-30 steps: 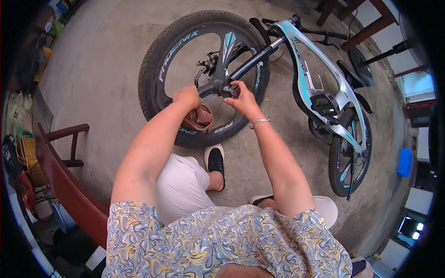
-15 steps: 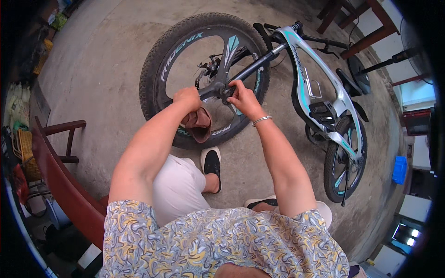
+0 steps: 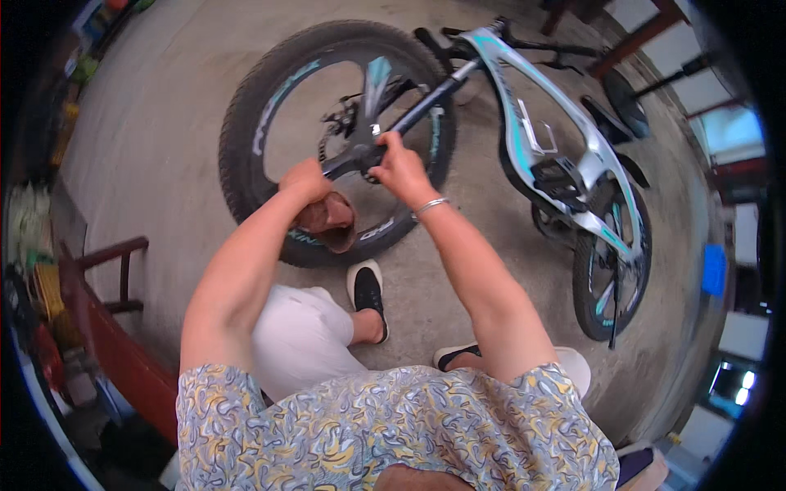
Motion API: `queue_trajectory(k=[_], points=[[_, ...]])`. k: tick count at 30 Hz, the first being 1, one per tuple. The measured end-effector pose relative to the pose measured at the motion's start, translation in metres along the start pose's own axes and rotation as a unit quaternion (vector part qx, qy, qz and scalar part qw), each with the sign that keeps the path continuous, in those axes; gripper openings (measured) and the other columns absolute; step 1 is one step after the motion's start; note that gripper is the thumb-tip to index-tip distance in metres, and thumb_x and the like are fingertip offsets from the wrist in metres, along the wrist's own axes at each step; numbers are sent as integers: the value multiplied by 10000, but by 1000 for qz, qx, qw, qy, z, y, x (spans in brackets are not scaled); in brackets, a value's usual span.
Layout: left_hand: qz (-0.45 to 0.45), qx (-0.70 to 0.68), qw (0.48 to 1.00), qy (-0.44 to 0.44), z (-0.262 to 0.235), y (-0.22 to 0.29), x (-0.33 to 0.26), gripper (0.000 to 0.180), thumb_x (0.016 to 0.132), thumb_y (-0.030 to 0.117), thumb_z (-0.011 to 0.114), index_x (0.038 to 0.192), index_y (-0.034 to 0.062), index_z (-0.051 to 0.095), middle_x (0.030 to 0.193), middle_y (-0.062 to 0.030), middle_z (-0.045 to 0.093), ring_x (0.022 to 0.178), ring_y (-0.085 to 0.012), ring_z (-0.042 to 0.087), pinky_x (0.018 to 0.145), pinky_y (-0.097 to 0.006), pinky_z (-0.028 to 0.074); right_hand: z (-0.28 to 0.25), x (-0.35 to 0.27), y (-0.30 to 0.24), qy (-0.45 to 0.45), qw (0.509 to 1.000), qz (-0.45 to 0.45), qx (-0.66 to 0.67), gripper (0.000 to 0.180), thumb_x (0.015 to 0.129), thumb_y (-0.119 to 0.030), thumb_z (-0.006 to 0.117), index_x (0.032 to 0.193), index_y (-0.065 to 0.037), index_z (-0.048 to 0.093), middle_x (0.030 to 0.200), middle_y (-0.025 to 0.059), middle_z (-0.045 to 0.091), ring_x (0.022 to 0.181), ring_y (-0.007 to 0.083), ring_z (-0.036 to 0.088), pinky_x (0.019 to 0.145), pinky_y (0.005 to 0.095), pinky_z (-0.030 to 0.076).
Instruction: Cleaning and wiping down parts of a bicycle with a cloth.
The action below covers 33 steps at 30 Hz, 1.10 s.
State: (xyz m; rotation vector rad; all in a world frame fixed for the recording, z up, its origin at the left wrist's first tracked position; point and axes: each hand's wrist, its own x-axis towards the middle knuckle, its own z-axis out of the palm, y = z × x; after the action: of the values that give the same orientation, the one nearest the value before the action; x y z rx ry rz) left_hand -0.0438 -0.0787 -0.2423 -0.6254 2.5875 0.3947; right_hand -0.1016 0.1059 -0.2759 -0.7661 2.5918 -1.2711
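A bicycle with a silver, black and turquoise frame (image 3: 517,139) lies tipped over on the floor. Its large front wheel (image 3: 243,123), with broad black spokes, is nearest my hands. My left hand (image 3: 304,182) is closed round a brown cloth (image 3: 329,219), which hangs below it over the wheel's near side, beside a spoke. At the wheel's centre, my right hand (image 3: 403,172) has thumb and fingers closed on the lower end of the front fork (image 3: 427,100), by the hub (image 3: 359,157). The exact contact there is partly hidden by the fingers.
A dark red wooden chair (image 3: 115,344) stands at the left. Beyond the bicycle are wooden furniture legs (image 3: 639,45) and a fan's base (image 3: 624,102). A blue container (image 3: 714,270) sits at the far right. My shoe (image 3: 367,290) is close to the tyre.
The whole view has shifted, so wheel and hands appear slightly farther left. Both hands keep nearly the same places on the wheel, the left still with the cloth.
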Motion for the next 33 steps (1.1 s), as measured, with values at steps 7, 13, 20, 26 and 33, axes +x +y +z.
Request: queue_trajectory(k=[7,13,20,26,33], points=[[77,-37,991,104,14,1,5,395,737,226,604,1079,32,570,1043,-223,615,1009,-380,577,860,-444,453,-27,-37,16,30,996,-61,66,513,758,-145,673,1201,-118,416,741,124,587,745,302,605,658,391,471],[165,-26,974,154,-21,56,-28,343,746,269,607,1040,93,603,960,-200,642,909,-367,608,794,-438,475,-156,-122,65,-161,973,74,-149,300,791,-234,618,1053,-88,613,971,149,652,919,315,616,811,410,478],[301,-16,953,29,34,137,-30,217,718,286,604,826,115,681,869,-125,660,842,-317,630,742,-423,490,-274,-210,175,323,892,266,-170,240,799,-225,582,940,-49,666,840,162,666,820,310,643,747,390,495],[413,-150,889,-131,51,202,-52,243,731,267,623,873,75,668,831,-147,658,806,-297,639,722,-377,494,-275,-212,202,291,898,254,-208,350,755,-160,648,1090,-79,588,1092,159,580,1028,331,545,888,398,430],[255,57,947,189,39,177,3,234,768,291,608,882,94,665,886,-150,644,843,-347,614,735,-421,488,-283,-213,215,268,895,243,-263,469,738,-162,665,1178,-94,515,1230,124,496,1108,341,486,917,435,415]])
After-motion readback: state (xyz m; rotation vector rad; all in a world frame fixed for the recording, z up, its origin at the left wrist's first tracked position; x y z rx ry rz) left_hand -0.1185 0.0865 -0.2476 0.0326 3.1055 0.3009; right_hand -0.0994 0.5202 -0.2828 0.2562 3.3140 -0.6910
